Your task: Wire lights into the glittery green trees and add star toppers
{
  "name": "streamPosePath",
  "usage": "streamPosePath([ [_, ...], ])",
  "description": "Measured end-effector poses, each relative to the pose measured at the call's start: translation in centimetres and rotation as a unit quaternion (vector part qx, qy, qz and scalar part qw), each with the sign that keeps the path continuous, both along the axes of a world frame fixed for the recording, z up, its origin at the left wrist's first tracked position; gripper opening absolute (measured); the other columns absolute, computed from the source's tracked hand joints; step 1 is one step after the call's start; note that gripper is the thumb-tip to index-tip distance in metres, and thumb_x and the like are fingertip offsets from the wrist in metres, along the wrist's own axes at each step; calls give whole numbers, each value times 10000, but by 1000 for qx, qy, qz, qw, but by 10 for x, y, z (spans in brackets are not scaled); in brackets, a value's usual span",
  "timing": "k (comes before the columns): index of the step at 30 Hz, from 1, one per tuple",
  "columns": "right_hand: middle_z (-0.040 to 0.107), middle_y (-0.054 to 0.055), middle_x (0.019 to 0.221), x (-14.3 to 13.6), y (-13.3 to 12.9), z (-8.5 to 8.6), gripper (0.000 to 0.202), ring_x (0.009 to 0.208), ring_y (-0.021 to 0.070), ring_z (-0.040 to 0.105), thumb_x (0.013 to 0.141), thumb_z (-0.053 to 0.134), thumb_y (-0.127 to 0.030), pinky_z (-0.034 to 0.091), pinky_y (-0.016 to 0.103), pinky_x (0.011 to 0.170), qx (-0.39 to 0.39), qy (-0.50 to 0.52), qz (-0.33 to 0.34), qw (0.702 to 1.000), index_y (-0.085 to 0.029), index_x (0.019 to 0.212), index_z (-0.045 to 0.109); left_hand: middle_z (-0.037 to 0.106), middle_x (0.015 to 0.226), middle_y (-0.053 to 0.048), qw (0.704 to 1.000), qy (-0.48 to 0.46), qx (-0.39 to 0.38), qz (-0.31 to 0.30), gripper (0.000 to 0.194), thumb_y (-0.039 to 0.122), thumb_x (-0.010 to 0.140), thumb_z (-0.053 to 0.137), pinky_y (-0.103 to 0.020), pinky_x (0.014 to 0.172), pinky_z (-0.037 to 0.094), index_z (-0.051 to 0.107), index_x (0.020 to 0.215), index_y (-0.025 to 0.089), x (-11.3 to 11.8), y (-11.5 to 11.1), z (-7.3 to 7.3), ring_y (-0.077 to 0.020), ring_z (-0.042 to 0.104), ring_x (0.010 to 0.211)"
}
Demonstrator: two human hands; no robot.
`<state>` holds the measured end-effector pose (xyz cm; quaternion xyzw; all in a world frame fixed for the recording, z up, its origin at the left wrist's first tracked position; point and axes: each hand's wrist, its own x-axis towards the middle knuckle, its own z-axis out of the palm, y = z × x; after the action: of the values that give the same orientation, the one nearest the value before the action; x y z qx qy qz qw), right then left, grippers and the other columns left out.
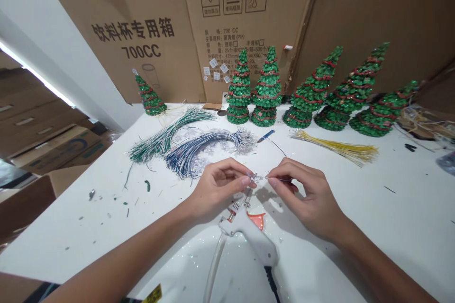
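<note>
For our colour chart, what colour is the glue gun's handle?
White; the handle shows best in the head view.

One view looks out from the person's head, above and behind the left hand (222, 187) and the right hand (309, 196), facing forward and down across the counter (408, 241). It is close: both forearms (131, 250) run in from the lower edge. Past the hands, farther away, it takes in green trees (267, 92) and upright cardboard (142, 0).
</note>
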<state>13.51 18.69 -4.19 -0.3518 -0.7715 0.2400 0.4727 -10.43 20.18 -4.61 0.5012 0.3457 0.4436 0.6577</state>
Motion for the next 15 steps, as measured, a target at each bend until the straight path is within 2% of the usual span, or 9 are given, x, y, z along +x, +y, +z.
streamPosePath([
  [15, 605, -25, 782, -1, 1, -1, 172, 652, 131, 499, 1060, 656, -92, 386, 303, 566, 11, -2, 0, 1000, -237, 977, 702, 849, 853, -78, 1000, 6, -5, -1, 235, 326, 879, 966, -222, 706, 608, 815, 954, 162, -1, -1, 1, -160, 811, 807],
])
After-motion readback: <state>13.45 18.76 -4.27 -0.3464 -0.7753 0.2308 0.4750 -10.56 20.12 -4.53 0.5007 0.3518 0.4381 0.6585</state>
